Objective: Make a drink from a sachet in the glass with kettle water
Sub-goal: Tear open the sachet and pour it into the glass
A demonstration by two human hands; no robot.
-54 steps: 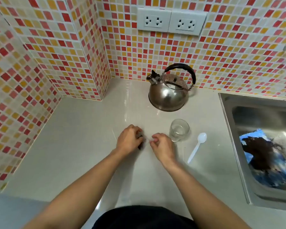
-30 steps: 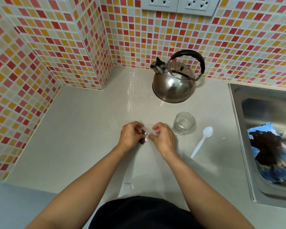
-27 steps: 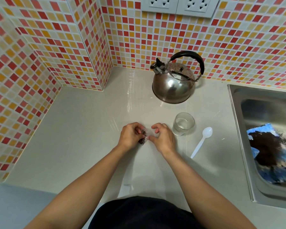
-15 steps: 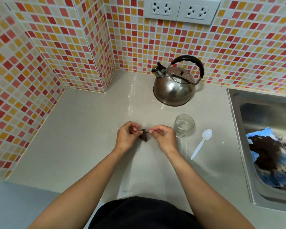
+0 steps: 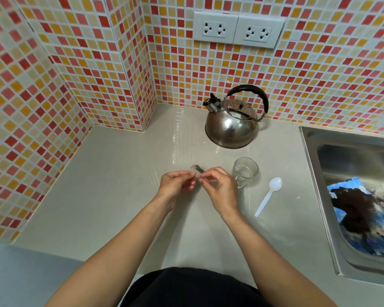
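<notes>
A small sachet, dark with a shiny end, is pinched between my left hand and my right hand just above the counter. Its upper end sticks out above my fingertips; the lower part is hidden by my fingers. A clear glass stands upright just right of my right hand, with what looks like a little water in it. The steel kettle with a black handle sits behind the glass near the wall. A white plastic spoon lies right of the glass.
The pale counter meets tiled walls on the left and at the back. A steel sink at the right holds a blue sponge with dark residue. Two wall sockets sit above the kettle.
Both hands have risen slightly off the counter and kept working the sachet between the fingertips; its upper end now shows above them. Kettle, glass and spoon have not moved.
</notes>
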